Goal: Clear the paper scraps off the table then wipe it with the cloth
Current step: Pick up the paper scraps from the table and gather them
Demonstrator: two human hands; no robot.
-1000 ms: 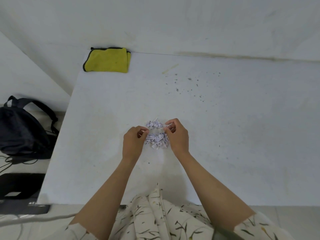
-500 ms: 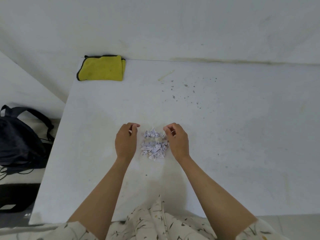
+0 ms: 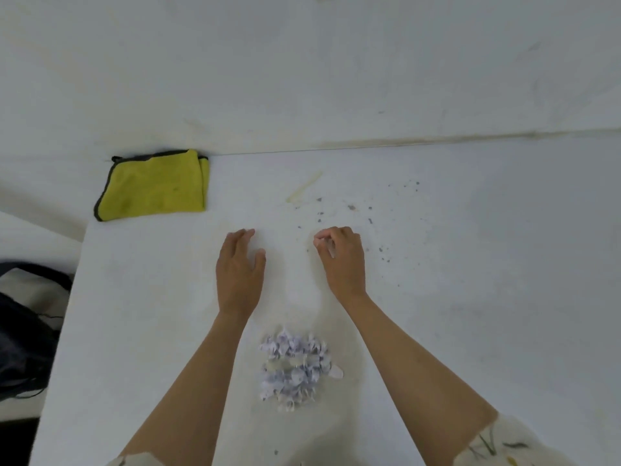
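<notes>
Scraps: paper pile (image 3: 295, 371) lay on the counter (image 3: 470, 297), behind both hands, between forearms.
Left hand (image 3: 239, 269): flat, spread, empty.
Right hand (image 3: 341, 258): curled; contents unclear.

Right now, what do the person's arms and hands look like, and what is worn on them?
Both forearms are bare. The left hand and right hand wear no gloves or visible rings. Short pale sleeves with a dark leaf print end near the elbows.

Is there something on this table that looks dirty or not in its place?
Yes. A pile of paper scraps lies between the forearms, dark specks dot the table past the right hand, and a yellowish streak marks it. The cloth lies folded.
</notes>
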